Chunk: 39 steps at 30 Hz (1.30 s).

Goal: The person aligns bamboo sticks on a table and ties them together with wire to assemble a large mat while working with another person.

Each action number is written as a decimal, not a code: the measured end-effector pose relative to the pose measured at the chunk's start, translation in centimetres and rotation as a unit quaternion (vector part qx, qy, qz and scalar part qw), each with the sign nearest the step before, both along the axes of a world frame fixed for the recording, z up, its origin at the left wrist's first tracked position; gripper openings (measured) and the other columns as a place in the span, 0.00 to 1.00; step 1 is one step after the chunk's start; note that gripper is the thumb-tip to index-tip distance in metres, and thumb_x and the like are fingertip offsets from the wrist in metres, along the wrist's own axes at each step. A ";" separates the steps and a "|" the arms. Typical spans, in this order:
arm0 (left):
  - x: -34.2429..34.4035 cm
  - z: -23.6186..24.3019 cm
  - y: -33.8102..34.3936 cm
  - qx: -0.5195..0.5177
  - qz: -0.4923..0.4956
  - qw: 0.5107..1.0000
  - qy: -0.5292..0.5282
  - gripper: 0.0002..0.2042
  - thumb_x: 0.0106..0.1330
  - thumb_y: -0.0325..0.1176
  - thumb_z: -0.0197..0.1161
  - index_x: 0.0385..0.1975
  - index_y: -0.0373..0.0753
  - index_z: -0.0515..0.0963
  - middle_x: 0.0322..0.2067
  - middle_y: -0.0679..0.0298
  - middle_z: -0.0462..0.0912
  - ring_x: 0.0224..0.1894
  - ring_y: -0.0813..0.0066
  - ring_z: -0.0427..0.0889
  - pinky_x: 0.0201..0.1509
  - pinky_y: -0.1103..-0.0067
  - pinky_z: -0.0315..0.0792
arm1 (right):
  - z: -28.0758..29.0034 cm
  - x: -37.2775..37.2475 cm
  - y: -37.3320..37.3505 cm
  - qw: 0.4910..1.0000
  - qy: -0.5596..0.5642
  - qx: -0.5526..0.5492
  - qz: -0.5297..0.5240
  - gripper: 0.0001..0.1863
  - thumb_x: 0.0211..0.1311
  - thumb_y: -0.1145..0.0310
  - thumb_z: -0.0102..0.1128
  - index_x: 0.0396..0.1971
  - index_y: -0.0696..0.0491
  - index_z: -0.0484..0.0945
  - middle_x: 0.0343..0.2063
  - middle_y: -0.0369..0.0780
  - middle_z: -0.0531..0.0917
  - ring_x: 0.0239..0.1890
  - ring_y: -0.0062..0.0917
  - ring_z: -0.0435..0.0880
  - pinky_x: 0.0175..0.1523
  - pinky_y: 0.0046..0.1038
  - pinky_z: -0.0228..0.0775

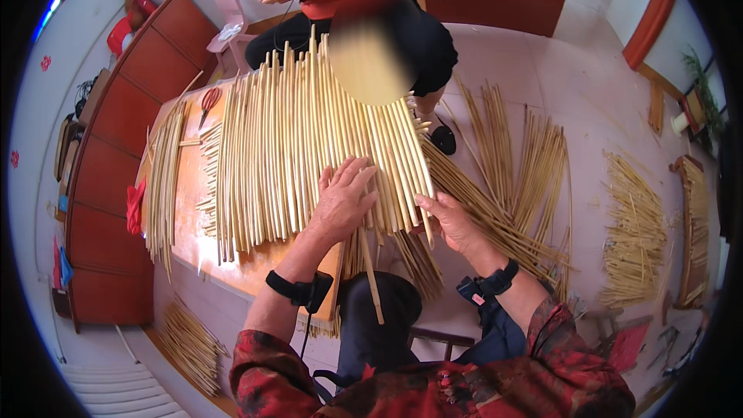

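A wide row of pale, slender wooden sticks (271, 139) lies side by side across the table, their near ends uneven. My left hand (344, 197) lies flat on the row near its near ends, fingers stretched out. At the row's right edge, my right hand (455, 223) has its thumb on top of the near end of an outer stick (422, 178), with the other fingers partly hidden below. Beneath my left hand, one loose stick (370, 275) slants down toward my lap.
The orange-brown table (244, 275) also bears red-handled scissors (209, 101) and a narrower stick bundle (165, 186). Across from me sits a person in an orange top (317, 0). More stick piles (534, 162) lie on the floor at right. Red-brown cabinets (112, 209) stand at left.
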<state>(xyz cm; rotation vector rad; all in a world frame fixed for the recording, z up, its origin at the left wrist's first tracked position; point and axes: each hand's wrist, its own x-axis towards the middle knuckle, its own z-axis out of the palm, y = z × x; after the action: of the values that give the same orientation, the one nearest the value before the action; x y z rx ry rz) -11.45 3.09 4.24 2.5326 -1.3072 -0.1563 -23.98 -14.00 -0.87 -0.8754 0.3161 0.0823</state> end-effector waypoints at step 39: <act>8.7 -0.5 -10.3 0.011 -0.017 0.999 -0.039 0.26 0.63 0.46 0.41 0.58 0.40 0.54 0.61 0.57 0.50 0.65 0.64 0.43 0.65 0.65 0.34 | -2.0 -0.9 -5.3 0.971 0.031 -0.238 0.002 0.20 0.60 0.56 0.46 0.39 0.59 0.71 0.28 0.37 0.76 0.26 0.19 0.77 0.29 0.20 0.71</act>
<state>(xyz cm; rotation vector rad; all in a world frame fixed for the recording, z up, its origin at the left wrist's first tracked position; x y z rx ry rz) -2.72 -7.26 3.73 2.5595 -1.3849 -0.0810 -24.87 -19.31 -2.83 -1.3528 0.4005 0.0379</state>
